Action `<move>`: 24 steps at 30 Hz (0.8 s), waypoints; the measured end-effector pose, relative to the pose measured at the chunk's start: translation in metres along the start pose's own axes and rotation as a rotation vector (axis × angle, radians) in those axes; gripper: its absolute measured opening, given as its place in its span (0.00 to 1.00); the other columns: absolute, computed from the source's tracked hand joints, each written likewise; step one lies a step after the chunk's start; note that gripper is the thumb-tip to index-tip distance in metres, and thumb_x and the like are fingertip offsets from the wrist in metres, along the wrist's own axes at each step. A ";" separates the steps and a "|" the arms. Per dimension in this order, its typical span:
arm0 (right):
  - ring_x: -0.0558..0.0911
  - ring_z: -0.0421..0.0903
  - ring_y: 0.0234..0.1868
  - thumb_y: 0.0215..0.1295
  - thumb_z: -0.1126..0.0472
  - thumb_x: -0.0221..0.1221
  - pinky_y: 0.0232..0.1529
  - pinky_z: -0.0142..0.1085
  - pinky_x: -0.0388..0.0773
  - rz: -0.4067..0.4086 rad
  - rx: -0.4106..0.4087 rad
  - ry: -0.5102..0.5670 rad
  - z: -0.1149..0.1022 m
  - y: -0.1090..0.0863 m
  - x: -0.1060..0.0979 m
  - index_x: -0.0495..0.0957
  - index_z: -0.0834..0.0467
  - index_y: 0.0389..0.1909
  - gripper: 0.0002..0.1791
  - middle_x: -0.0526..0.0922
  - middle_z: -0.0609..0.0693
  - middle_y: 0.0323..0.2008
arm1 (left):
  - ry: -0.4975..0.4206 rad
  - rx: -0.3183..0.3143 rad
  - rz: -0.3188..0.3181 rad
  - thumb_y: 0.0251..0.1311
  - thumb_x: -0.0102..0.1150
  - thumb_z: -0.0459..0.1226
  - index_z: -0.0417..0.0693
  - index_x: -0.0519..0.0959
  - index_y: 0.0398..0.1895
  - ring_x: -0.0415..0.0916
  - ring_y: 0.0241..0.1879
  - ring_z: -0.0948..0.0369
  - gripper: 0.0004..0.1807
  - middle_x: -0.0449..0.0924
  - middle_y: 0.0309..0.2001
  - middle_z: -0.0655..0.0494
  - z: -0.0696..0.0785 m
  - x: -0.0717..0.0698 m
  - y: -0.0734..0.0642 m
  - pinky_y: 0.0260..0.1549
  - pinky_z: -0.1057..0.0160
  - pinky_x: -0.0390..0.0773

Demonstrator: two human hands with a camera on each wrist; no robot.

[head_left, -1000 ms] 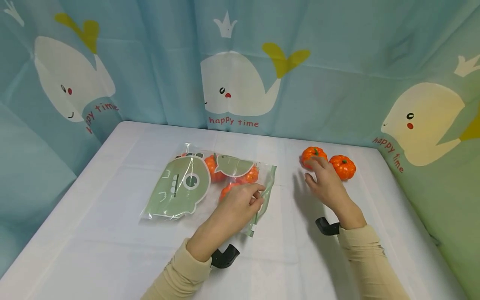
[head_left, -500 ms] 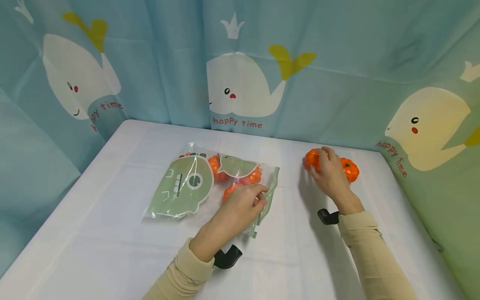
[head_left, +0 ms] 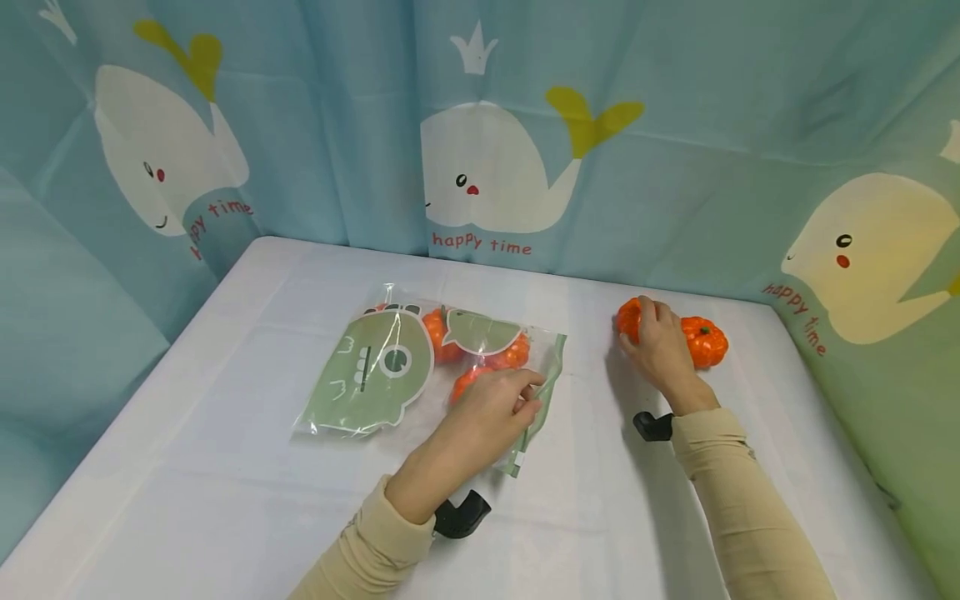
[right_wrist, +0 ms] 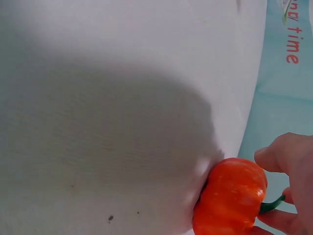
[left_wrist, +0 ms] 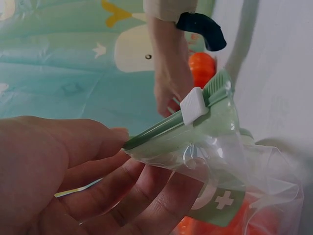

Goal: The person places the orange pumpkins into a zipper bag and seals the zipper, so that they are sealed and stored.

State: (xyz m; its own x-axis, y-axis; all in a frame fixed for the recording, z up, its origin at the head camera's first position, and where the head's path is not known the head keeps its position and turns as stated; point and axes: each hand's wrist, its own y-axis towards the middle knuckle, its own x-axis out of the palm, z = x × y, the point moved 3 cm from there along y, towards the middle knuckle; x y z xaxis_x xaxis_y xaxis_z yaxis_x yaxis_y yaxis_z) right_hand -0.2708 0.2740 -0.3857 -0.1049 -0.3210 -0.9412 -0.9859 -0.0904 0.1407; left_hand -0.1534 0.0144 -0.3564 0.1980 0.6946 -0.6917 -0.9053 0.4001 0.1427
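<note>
My left hand (head_left: 483, 412) pinches the green zip edge of a clear zip bag (head_left: 367, 375) between thumb and fingers. A white slider (left_wrist: 194, 106) sits on that edge in the left wrist view. Several small orange toy pumpkins (head_left: 441, 335) show inside the bag through its plastic. At the right back, my right hand (head_left: 663, 350) grips another toy pumpkin (head_left: 627, 318) on the table. In the right wrist view the thumb lies at one side of this pumpkin (right_wrist: 230, 198), and the fingers are by its green stem. A second loose pumpkin (head_left: 707, 342) lies just right of that hand.
The white table (head_left: 225, 467) ends at a blue-green curtain (head_left: 360, 125) printed with whales, at the back and both sides. Black wrist mounts (head_left: 461, 514) stick out below both hands.
My right hand has reached forward and come down onto the left loose pumpkin, its fingers closing round it. The left hand has stayed on the bag's edge. The head view has shifted slightly.
</note>
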 end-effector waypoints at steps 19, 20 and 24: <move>0.67 0.68 0.51 0.64 0.65 0.60 0.52 0.63 0.71 0.079 -0.019 -0.016 -0.001 0.007 0.002 0.65 0.72 0.48 0.20 0.67 0.69 0.49 | -0.011 0.003 -0.005 0.66 0.59 0.33 0.40 0.81 0.55 0.74 0.34 0.64 0.15 0.83 0.40 0.54 0.001 0.001 -0.001 0.37 0.72 0.78; 0.67 0.68 0.51 0.63 0.65 0.61 0.52 0.64 0.71 0.083 -0.025 -0.019 -0.001 0.007 0.002 0.65 0.72 0.48 0.20 0.67 0.69 0.49 | -0.010 0.005 -0.005 0.66 0.59 0.33 0.40 0.81 0.54 0.74 0.34 0.64 0.15 0.83 0.39 0.54 0.001 0.001 -0.001 0.37 0.72 0.78; 0.66 0.69 0.54 0.62 0.65 0.62 0.54 0.66 0.69 0.077 -0.024 -0.024 0.001 0.006 0.002 0.67 0.71 0.54 0.23 0.67 0.69 0.53 | -0.004 0.007 -0.006 0.66 0.60 0.33 0.41 0.81 0.54 0.74 0.33 0.64 0.15 0.83 0.39 0.54 0.001 0.000 -0.001 0.37 0.72 0.79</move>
State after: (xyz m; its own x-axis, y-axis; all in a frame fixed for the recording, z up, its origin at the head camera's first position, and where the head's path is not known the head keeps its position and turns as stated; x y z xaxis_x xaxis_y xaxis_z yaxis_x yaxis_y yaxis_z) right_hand -0.2766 0.2737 -0.3866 -0.1833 -0.3055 -0.9344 -0.9714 -0.0894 0.2198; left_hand -0.1519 0.0150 -0.3559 0.2046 0.6946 -0.6897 -0.9017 0.4079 0.1434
